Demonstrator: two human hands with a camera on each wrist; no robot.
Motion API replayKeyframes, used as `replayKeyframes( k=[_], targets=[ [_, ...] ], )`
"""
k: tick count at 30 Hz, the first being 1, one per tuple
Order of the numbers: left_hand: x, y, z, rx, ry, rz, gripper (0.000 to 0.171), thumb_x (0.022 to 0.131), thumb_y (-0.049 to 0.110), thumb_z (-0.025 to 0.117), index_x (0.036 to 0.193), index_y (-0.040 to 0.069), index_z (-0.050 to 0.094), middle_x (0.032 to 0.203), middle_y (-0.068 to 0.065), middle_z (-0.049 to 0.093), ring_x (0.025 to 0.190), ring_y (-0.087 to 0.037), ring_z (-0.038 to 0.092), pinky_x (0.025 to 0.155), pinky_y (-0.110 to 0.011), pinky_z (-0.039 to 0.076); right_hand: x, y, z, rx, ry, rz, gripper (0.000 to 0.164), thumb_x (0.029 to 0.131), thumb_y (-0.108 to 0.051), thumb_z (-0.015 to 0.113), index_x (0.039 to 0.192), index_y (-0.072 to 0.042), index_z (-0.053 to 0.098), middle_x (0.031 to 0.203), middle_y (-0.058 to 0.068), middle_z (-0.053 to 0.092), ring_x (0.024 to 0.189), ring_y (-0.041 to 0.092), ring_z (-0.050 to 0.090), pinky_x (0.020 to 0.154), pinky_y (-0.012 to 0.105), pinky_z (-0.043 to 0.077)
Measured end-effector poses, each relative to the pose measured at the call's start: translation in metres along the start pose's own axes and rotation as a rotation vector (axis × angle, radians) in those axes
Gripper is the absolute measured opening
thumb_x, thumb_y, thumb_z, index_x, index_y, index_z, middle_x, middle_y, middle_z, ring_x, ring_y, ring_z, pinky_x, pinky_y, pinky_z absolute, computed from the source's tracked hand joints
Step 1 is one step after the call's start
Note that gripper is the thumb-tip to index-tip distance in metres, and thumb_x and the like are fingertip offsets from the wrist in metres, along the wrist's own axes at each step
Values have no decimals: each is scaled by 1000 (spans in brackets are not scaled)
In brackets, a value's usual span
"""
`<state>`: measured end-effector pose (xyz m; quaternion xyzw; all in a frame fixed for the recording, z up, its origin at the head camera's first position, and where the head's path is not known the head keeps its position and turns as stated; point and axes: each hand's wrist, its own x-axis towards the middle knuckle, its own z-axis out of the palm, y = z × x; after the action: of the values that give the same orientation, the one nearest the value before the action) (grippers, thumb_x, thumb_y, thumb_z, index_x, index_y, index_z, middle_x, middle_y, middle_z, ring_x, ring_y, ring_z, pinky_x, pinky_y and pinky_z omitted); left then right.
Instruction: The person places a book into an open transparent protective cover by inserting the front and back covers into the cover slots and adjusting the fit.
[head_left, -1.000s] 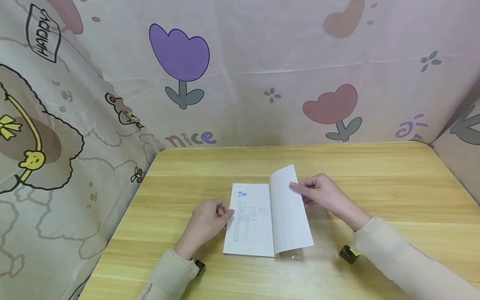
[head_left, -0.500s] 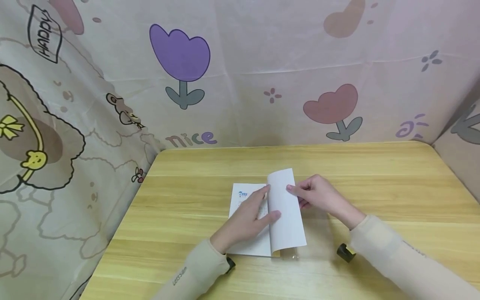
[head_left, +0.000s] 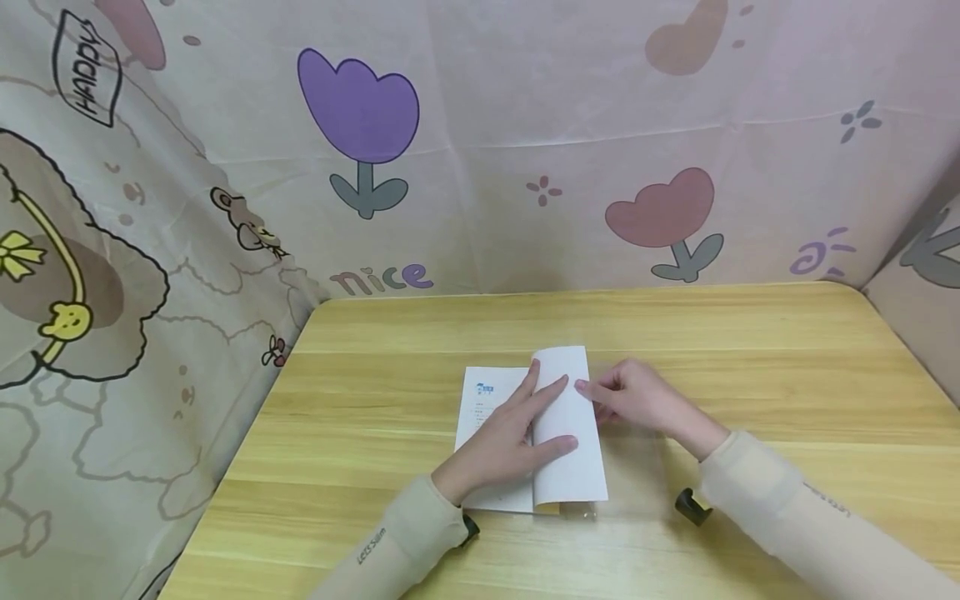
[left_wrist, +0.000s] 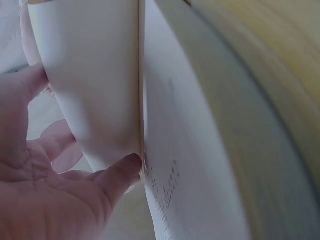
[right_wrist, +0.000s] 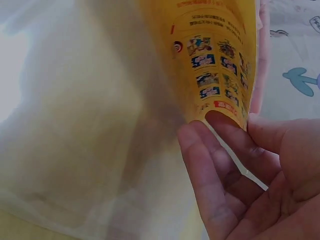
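Observation:
A thin book (head_left: 487, 396) lies spread on the table, its left page bearing small print and a blue heading. Its right-hand cover (head_left: 566, 475) is lifted, white inside and, in the right wrist view, orange-yellow outside with small printed pictures (right_wrist: 205, 62). My left hand (head_left: 510, 437) spreads its fingers over the fold, with fingertips on the white cover; the left wrist view shows one fingertip (left_wrist: 132, 160) right at the crease. My right hand (head_left: 637, 396) pinches the cover's outer edge between thumb and fingers. Beneath the cover, a clear plastic sheet (right_wrist: 65, 165) extends to the right.
The wooden table (head_left: 787, 358) runs back to a hanging cloth (head_left: 495, 100) printed with flowers and cartoons. Another stretch of this cloth hangs along the left side. A black wrist device (head_left: 692, 507) shows under the right sleeve.
My left hand has moved right from the book's left edge onto the fold and spread across the cover. My right hand, still pinching, has lowered the cover slightly and brought it a little left.

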<state>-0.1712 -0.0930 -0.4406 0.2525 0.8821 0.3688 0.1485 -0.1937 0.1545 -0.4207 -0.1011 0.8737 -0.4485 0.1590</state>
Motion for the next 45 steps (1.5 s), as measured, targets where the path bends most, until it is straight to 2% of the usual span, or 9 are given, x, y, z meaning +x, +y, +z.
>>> replayKeyframes(
  k=[6, 15, 17, 20, 23, 25, 28, 34, 45],
  targets=[
    [0, 0, 1, 22, -9, -11, 77, 99, 66, 65, 166, 49, 31, 182, 4, -2, 164, -37, 27, 128, -60, 36, -2, 6, 1, -80, 11, -27, 36, 108, -32, 65, 87, -9, 81, 75, 3, 75, 67, 16, 63, 64, 29, 53],
    [0, 3, 1, 63, 1, -41, 79, 99, 67, 65, 167, 46, 32, 182, 3, 0, 164, -39, 27, 128, -63, 35, -21, 15, -1, -364, 101, -36, 36, 107, -33, 66, 80, -14, 79, 59, -8, 53, 55, 9, 46, 53, 27, 40],
    [0, 3, 0, 75, 2, -48, 79, 99, 67, 65, 167, 45, 32, 182, 3, 0, 164, -39, 27, 128, -63, 35, -26, 18, 0, -433, 124, -45, 30, 104, -32, 70, 82, -13, 78, 63, -5, 57, 57, 11, 49, 55, 28, 43],
    [-1, 3, 1, 90, 3, -61, 79, 99, 67, 64, 167, 45, 32, 182, 3, 0, 163, -40, 28, 127, -63, 36, -33, 23, 3, -559, 164, -87, 28, 97, -34, 80, 81, -11, 74, 86, 8, 74, 67, 17, 60, 59, 33, 53],
    [-1, 3, 1, 122, 1, -73, 79, 99, 69, 62, 168, 46, 31, 182, 3, -1, 162, -41, 31, 125, -65, 37, -38, 28, 7, -673, 210, -132, 37, 87, -39, 89, 77, -11, 68, 96, 14, 72, 70, 22, 61, 59, 39, 55],
    [-1, 3, 2, 138, -1, -78, 79, 99, 70, 61, 168, 46, 30, 182, 3, -2, 161, -42, 32, 124, -66, 39, -40, 31, 9, -721, 236, -161, 41, 81, -42, 93, 80, -9, 68, 91, 10, 66, 67, 20, 58, 56, 38, 54],
    [-1, 4, 3, 162, -9, -85, 79, 100, 70, 60, 168, 45, 29, 182, 2, -4, 160, -42, 35, 122, -67, 41, -41, 34, 12, -767, 255, -187, 49, 77, -45, 95, 82, -7, 66, 83, 4, 56, 61, 16, 49, 52, 34, 48],
    [1, 10, 4, 237, -8, -93, 80, 101, 65, 62, 169, 38, 32, 183, -4, 0, 163, -37, 31, 119, -62, 47, -40, 38, 11, -791, 250, -191, 58, 76, -50, 94, 92, -1, 68, 102, 21, 72, 63, 20, 59, 53, 39, 52],
    [4, 20, 13, 406, -18, -109, 78, 103, 56, 65, 170, 30, 33, 183, -9, 2, 169, -32, 16, 113, -59, 54, -40, 37, 4, -762, 166, -159, 67, 78, -49, 92, 108, 7, 71, 118, 31, 72, 77, 32, 72, 65, 48, 62]
  ],
)
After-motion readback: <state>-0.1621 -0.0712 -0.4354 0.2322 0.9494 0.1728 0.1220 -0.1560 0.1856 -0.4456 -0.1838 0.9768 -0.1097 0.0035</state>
